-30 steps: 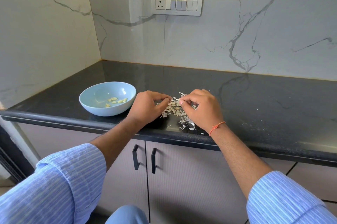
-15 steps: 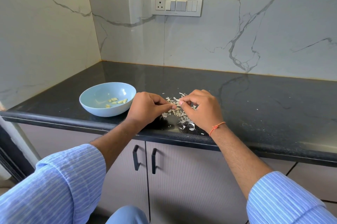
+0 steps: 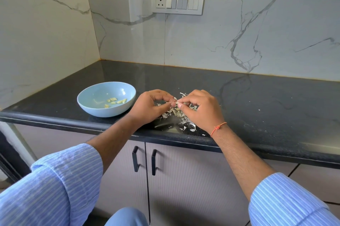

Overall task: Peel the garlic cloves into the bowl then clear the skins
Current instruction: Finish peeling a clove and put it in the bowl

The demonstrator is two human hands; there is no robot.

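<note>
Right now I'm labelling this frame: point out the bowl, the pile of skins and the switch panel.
bowl (image 3: 88, 105): head view, left outer wall.
pile of skins (image 3: 177, 113): head view, middle of the heap.
switch panel (image 3: 177, 3): head view, centre switches.

I stand at a black stone countertop (image 3: 257, 100) backed by white marble wall panels (image 3: 239, 42). A switch plate (image 3: 177, 3) — one socket, several rocker switches — is mounted on the rear wall. Below the counter, two cabinet doors carry black handles (image 3: 135, 158) — side by side.
</note>
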